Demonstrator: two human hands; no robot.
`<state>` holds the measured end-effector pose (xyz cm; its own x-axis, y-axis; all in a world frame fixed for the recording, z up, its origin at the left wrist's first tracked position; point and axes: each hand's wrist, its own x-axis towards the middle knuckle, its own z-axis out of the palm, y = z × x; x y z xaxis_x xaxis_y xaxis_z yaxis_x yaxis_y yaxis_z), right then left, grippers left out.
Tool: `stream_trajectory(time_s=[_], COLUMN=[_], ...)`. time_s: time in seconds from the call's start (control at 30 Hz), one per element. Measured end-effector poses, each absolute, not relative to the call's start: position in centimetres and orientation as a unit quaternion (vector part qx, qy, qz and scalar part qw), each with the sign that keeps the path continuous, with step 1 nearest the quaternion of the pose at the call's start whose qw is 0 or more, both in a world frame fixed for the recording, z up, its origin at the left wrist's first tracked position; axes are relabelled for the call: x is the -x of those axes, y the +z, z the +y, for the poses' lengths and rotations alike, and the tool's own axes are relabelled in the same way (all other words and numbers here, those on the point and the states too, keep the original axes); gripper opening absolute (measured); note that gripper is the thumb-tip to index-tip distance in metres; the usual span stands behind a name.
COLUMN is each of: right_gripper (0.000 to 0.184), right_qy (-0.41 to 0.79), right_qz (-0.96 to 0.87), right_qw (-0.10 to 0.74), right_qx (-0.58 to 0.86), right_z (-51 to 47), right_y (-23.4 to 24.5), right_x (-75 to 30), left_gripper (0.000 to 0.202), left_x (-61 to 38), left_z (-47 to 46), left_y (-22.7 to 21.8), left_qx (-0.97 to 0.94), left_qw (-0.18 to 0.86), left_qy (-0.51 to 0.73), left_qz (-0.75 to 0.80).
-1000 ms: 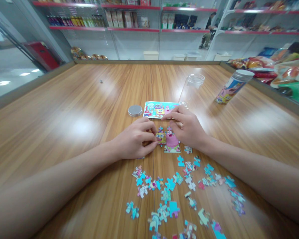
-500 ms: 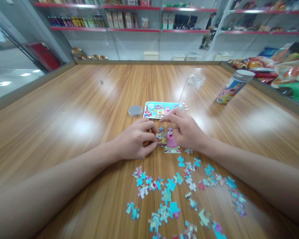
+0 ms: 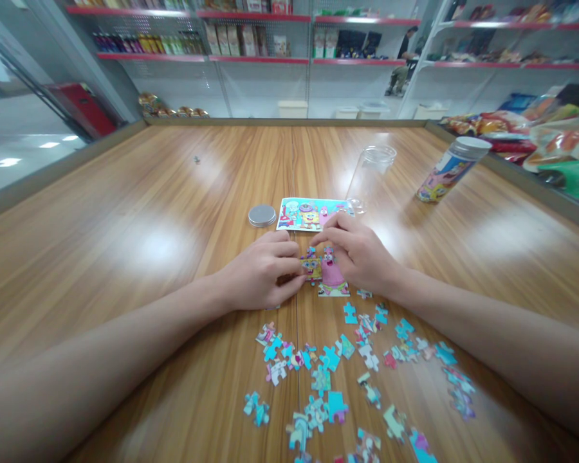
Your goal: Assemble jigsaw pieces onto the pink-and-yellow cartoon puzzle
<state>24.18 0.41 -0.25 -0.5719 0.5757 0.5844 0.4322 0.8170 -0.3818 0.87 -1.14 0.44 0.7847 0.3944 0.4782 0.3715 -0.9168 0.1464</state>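
My left hand is closed, its thumb and fingers pinched at the left edge of a yellow puzzle piece with a cartoon face. Right of that piece lies a joined pink starfish section of the jigsaw. My right hand rests over the starfish section's upper right, index finger bent toward a small puzzle piece above the yellow one. Whether the right fingers grip anything is hidden. Beyond both hands lies a picture card with the same characters.
Many loose puzzle pieces are scattered toward me. A round metal lid lies left of the card, and a clear jar stands behind it. A printed canister stands at right, near bagged goods.
My right hand has dipped slightly, its index finger now lower and closer to the small upper piece. The left hand stays nearly still at the yellow piece.
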Motion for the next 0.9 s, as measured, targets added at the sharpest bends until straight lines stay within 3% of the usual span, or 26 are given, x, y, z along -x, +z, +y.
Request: stream_trajectory(time_s=[0.17,0.33,0.43,0.53,0.63,0.7,0.9], right_gripper=[0.039,0.058,0.076,0.091,0.099,0.102,0.103], right_qy=[0.086,0.12,0.214,0.425,0.634,0.702,0.721], right_qz=[-0.866,-0.914,-0.905,-0.8,-0.627,-0.558,-0.552], right_qw=[0.438,0.374,0.361,0.415,0.443,0.432,0.403], right_qx=[0.224,0.1,0.065,0.082,0.089,0.099,0.115], right_z=[0.1,-1.1,-2.0,-3.0,-3.8,-4.1,-3.8], right_y=[0.3,0.4,0.4,0.8,1.5,2.0,2.6], right_x=[-23.9,-23.4,-23.0,-22.3,-21.7,-21.6,-22.1], left_gripper=[0.012,0.016,0.022,0.021,0.015,0.013,0.005], left_x=[-1.3,-2.5,-3.3,-3.8,-3.9,-3.8,-3.6], left_z=[-1.8,-3.9,-4.8,-5.0,-5.0,-5.0,-5.0], left_y=[0.6,1.5,2.4,2.8,2.7,2.5,2.0], left_qx=[-0.909,-0.843,-0.771,-0.72,-0.72,-0.734,-0.793], left_qw=[0.062,0.211,0.355,0.432,0.403,0.373,0.286], left_qy=[0.335,0.384,0.387,0.38,0.393,0.398,0.423], left_qz=[0.241,0.313,0.362,0.388,0.406,0.405,0.333])
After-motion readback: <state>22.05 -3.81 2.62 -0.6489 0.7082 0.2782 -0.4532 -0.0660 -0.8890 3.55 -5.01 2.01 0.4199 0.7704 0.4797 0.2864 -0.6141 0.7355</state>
